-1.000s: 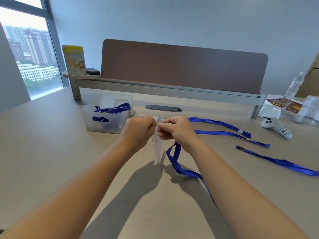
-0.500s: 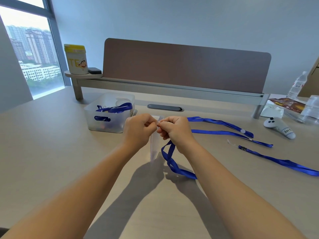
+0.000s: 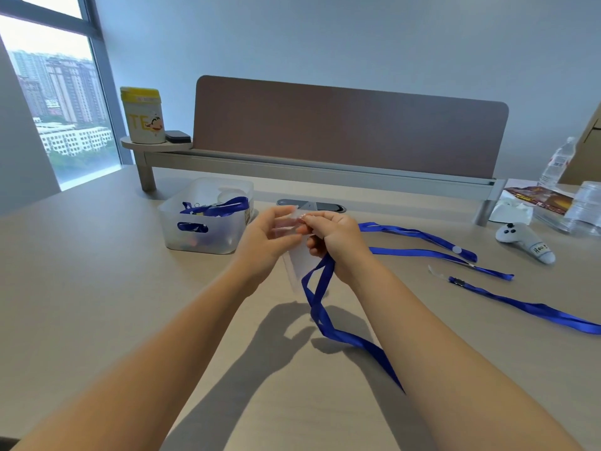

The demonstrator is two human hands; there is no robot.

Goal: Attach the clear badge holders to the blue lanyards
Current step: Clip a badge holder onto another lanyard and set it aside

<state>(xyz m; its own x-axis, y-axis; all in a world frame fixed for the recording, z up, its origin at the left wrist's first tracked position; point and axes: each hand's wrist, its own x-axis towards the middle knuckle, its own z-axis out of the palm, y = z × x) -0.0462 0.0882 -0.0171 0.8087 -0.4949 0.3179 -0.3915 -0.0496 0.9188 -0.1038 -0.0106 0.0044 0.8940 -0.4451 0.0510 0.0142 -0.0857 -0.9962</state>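
Note:
Above the desk's middle my left hand (image 3: 267, 237) pinches the top of a clear badge holder (image 3: 298, 262), which hangs down between both hands. My right hand (image 3: 338, 242) grips the clip end of a blue lanyard (image 3: 325, 307) right at the holder's top edge; the clip itself is hidden by my fingers. The lanyard's strap loops down onto the desk under my right forearm. Two more blue lanyards (image 3: 429, 252) (image 3: 527, 307) lie flat to the right. A translucent bin (image 3: 208, 236) on the left holds further lanyards.
A brown divider panel on a grey rail (image 3: 325, 170) crosses the back of the desk, with a yellow-lidded canister (image 3: 142, 115) on its left end. At the right are a white controller (image 3: 523, 237), a water bottle (image 3: 556, 164), printed packets and clear plastic containers.
Both hands have risen a little and my left fingers have spread along the holder's top. The holder now hangs tilted and the lanyard loop is lifted higher off the desk.

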